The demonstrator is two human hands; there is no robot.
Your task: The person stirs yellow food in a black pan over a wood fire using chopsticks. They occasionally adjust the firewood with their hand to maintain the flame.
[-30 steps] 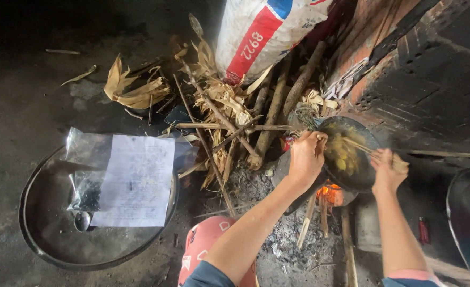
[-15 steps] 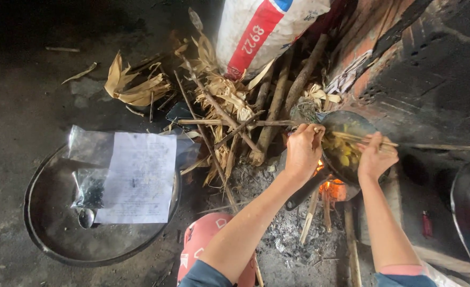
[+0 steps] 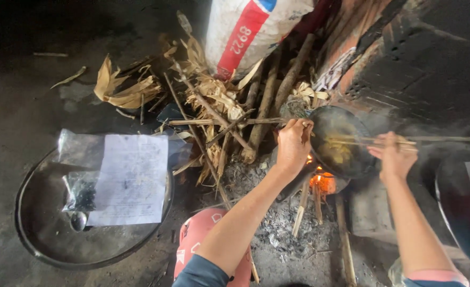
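Observation:
A small black pan (image 3: 352, 119) with yellow food (image 3: 337, 154) in it sits over a wood fire (image 3: 321, 182). My left hand (image 3: 293, 144) grips the pan's near left rim. My right hand (image 3: 393, 154) holds long thin chopsticks (image 3: 370, 141) that reach left across the pan above the food. Thin firewood sticks (image 3: 303, 210) poke into the flames from below, over grey ash.
Dry husks and branches (image 3: 213, 106) lie piled left of the fire, under a white and red sack (image 3: 248, 29). A large dark round pan (image 3: 43, 234) at left holds a paper sheet (image 3: 131, 178), plastic bags and a spoon (image 3: 78, 219). A sooty brick wall (image 3: 431, 74) stands behind; another basin (image 3: 458, 207) at right.
My right hand has shifted right and slightly up with the chopsticks, now lying across the pan. My left hand stays on the rim. The view has shifted slightly.

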